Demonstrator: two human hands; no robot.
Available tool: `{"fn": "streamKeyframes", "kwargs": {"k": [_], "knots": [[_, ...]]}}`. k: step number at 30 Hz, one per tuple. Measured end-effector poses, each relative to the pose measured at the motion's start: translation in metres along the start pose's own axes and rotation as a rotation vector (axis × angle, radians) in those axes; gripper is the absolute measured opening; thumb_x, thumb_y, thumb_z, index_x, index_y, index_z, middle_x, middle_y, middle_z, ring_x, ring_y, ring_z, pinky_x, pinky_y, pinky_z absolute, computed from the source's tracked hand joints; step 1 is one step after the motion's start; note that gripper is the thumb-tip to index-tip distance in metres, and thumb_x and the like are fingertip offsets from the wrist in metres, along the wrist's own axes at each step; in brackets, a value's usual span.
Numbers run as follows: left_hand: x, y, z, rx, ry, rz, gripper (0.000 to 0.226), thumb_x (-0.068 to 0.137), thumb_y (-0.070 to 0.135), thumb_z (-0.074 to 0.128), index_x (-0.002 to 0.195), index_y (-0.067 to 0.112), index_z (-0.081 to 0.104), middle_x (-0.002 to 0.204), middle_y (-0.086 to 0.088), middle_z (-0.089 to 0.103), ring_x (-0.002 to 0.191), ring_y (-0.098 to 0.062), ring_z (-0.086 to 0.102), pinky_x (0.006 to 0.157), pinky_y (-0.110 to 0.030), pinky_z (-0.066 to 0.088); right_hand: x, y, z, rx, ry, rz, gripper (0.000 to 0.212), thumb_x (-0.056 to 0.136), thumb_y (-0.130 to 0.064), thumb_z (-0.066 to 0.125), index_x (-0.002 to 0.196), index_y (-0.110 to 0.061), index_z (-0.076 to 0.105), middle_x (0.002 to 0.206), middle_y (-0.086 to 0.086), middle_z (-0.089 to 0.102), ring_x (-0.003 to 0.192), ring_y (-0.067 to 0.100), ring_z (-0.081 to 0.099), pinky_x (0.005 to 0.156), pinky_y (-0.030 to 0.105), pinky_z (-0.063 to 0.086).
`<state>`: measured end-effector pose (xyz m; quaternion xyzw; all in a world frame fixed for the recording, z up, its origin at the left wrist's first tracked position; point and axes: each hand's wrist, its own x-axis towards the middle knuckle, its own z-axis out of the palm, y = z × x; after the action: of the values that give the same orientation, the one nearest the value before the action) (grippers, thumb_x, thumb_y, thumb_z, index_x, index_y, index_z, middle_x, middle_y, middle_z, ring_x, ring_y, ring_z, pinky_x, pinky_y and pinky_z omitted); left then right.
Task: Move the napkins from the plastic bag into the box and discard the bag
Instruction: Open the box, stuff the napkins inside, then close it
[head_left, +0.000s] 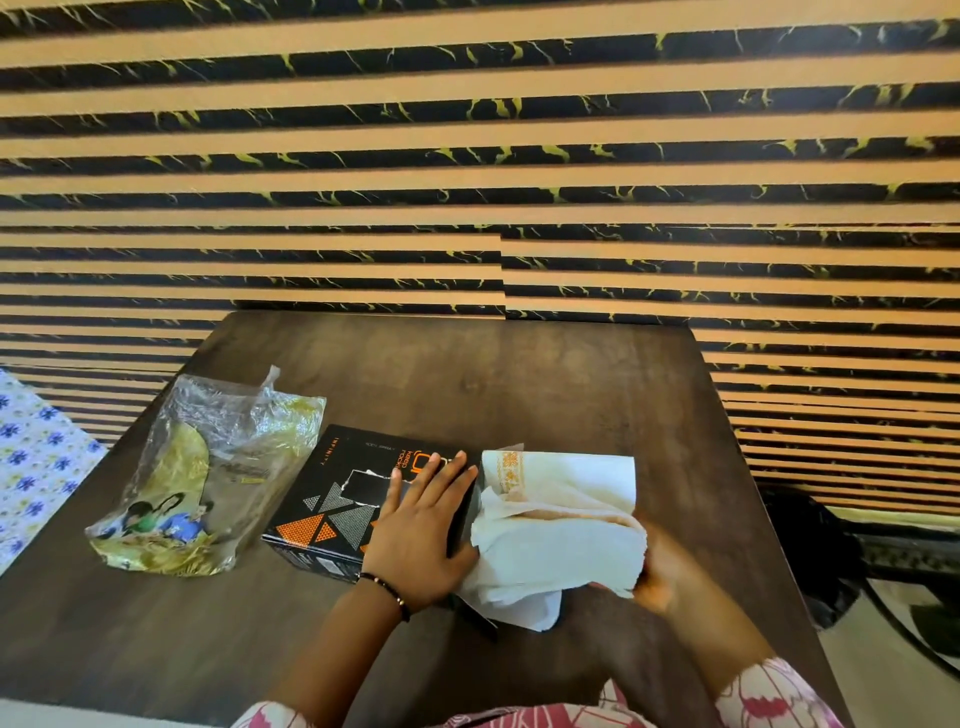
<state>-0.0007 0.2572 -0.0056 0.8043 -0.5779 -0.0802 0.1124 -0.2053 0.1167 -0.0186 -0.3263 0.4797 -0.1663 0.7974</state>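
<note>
Striped wall (467, 156), dark table (519, 374), box (332, 499)

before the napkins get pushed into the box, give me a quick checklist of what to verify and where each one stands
1. Napkins out of the plastic bag: ok, the bag lies apart on the left of the table and looks empty.
2. Napkins under control: ok, the right hand grips the stack at its near end.
3. Box held steady: ok, the left hand lies flat on its top.
4. Open end of the box facing the napkins: cannot tell, the stack and the left hand cover that end.
5. Stack tidy enough to slide in: not ok, loose sheets hang down below it.
6. Bag discarded: not ok, it is on the table.
</note>
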Motion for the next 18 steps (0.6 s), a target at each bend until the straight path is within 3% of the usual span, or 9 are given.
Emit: {"fn": "streamKeyframes", "kwargs": {"k": [2, 4, 5, 10, 14, 18], "knots": [[0.0, 0.0, 0.001, -0.006, 0.006, 0.001, 0.076, 0.072, 0.055, 0.021, 0.145, 0.034, 0.012, 0.15, 0.022, -0.003, 0.143, -0.006, -0.007, 0.113, -0.039, -0.017, -0.004, 0.005, -0.004, -0.126, -0.065, -0.079, 0.016, 0.093, -0.009, 0.045, 0.107, -0.009, 0.052, 0.089, 0.011, 0.068, 0.073, 0.024, 0.069, 0.06, 0.032, 0.059], [0.0, -0.001, 0.001, -0.049, 0.015, -0.01, 0.072, 0.075, 0.054, 0.013, 0.144, 0.037, 0.013, 0.149, 0.024, -0.002, 0.143, -0.005, -0.006, 0.114, -0.039, -0.016, -0.003, 0.009, -0.011, -0.298, -0.116, -0.099, 0.045, 0.084, -0.002, 0.058, 0.126, -0.014, 0.046, 0.114, 0.013, 0.065, 0.098, 0.03, 0.066, 0.08, 0.043, 0.057], [0.0, 0.0, 0.001, -0.076, 0.02, -0.018, 0.071, 0.075, 0.056, 0.009, 0.144, 0.037, 0.014, 0.148, 0.025, -0.001, 0.143, -0.005, -0.005, 0.115, -0.038, -0.015, -0.005, 0.009, -0.012, -0.326, -0.14, -0.084, 0.052, 0.082, -0.001, 0.062, 0.128, -0.018, 0.044, 0.118, 0.012, 0.064, 0.103, 0.03, 0.065, 0.082, 0.044, 0.056], [0.0, 0.004, 0.0, -0.065, 0.016, -0.048, 0.092, 0.067, 0.084, -0.004, 0.144, 0.038, 0.016, 0.146, 0.026, 0.001, 0.139, -0.001, -0.008, 0.117, -0.042, -0.011, -0.009, 0.009, -0.01, -0.341, -0.198, -0.074, 0.049, 0.08, -0.006, 0.067, 0.12, -0.028, 0.048, 0.112, 0.009, 0.068, 0.101, 0.027, 0.067, 0.08, 0.041, 0.057], [-0.001, 0.002, 0.002, 0.025, -0.022, -0.039, 0.086, 0.069, 0.074, 0.03, 0.144, 0.038, 0.01, 0.155, 0.017, 0.004, 0.142, -0.007, -0.007, 0.115, -0.045, -0.012, -0.006, 0.008, -0.006, -0.313, -0.098, -0.06, 0.038, 0.087, -0.016, 0.06, 0.122, -0.028, 0.048, 0.111, 0.008, 0.068, 0.099, 0.028, 0.066, 0.084, 0.047, 0.056], [-0.001, 0.001, 0.003, 0.024, -0.026, -0.04, 0.08, 0.075, 0.063, 0.04, 0.144, 0.039, 0.008, 0.156, 0.016, 0.004, 0.144, -0.009, -0.006, 0.116, -0.046, -0.011, -0.004, 0.004, -0.002, -0.11, -0.101, -0.077, 0.041, 0.088, -0.002, 0.052, 0.126, -0.017, 0.047, 0.115, 0.016, 0.063, 0.095, 0.03, 0.063, 0.073, 0.041, 0.055]]}}
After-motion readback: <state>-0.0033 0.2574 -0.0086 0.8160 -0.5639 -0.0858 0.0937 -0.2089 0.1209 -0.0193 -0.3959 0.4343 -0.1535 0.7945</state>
